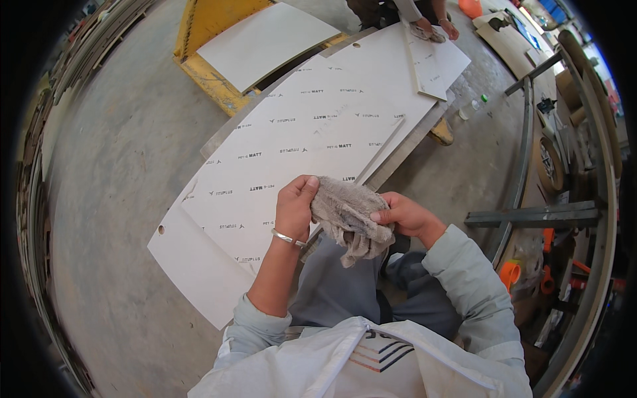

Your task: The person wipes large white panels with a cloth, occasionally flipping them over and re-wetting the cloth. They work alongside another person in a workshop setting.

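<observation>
A crumpled grey-brown rag (352, 215) is stretched between my two hands, above the near edge of a white panel. My left hand (296, 205) pinches its left side, thumb on top; a bracelet circles that wrist. On the right side, my right hand (410, 215) grips the cloth between thumb and fingers. Below and ahead lies the large white panel (285, 176), covered in a printed film. The film looks loose or lifted along its near left edge, where bare white board (206, 278) shows.
At the far end, another person's hands (431, 30) hold a cloth over a narrow white board (424, 66). A yellow metal frame (212, 86) carries another white panel (265, 43). A bottle (472, 107) lies on the floor. Right of me stands a metal rack (531, 219) with tools.
</observation>
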{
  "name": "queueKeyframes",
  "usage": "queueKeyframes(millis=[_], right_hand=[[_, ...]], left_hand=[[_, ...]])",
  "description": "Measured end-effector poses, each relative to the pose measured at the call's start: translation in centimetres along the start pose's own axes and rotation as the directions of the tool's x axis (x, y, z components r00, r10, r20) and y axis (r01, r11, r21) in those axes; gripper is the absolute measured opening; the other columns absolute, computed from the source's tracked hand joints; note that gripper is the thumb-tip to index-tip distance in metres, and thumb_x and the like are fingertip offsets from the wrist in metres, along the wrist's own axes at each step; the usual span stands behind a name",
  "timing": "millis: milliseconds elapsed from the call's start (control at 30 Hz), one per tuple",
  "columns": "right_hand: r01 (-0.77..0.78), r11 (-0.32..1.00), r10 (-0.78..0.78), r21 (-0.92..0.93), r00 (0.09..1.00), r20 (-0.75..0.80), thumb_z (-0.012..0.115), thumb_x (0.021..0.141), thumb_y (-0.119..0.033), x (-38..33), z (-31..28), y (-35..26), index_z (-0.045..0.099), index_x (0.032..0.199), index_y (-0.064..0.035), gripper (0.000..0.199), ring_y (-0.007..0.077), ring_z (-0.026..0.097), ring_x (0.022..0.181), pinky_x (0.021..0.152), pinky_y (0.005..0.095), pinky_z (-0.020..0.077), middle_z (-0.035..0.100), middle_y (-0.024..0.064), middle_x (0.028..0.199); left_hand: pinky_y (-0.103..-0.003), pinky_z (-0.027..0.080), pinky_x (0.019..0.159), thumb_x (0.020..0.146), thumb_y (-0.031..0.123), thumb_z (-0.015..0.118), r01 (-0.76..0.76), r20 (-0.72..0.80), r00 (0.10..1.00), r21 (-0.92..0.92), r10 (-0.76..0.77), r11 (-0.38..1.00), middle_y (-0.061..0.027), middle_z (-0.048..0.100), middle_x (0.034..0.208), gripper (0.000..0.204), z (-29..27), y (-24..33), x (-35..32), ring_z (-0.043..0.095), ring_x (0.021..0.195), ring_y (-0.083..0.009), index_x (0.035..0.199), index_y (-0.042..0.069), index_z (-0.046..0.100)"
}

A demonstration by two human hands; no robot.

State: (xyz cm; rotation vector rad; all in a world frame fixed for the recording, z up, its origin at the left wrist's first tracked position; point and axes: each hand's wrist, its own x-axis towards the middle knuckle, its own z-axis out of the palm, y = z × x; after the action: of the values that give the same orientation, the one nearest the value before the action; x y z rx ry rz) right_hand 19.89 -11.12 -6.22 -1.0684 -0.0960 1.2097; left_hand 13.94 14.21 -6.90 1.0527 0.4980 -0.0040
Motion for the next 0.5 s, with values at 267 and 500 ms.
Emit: queueKeyframes(millis=[267,500], right_hand=[[0.131,0.986,-0.126,0.104,0.991,-0.05,0.072,0.098,-0.024,-0.6,-1.5,-0.1,0.061,0.135,0.003,0.047,0.017,0.065,0.115,0.101,0.034,0.0517,0.07,0.0089,0.125],[0.194,0.937,-0.27,-0.291,0.93,-0.25,0.073,0.097,-0.02,-0.6,-0.1,-0.5,0.059,0.136,0.0003,0.046,0.015,0.064,0.112,0.099,0.0336,0.0519,0.068,0.0063,0.123]], left_hand=[[-0.03,0.051,0.071,0.099,0.017,0.07,-0.303,0.078,0.95,0.466,0.303,0.831,-0.0087,0.068,0.091,0.03,-1.1,-2.7,1.1,0.063,0.082,-0.0137,0.123,-0.001,0.066],[-0.039,0.051,0.098,0.096,0.014,0.069,-0.651,0.285,0.729,0.571,0.623,0.501,-0.0168,0.063,0.128,0.04,1.6,-5.0,-1.9,0.061,0.116,-0.0288,0.133,0.001,0.061]])
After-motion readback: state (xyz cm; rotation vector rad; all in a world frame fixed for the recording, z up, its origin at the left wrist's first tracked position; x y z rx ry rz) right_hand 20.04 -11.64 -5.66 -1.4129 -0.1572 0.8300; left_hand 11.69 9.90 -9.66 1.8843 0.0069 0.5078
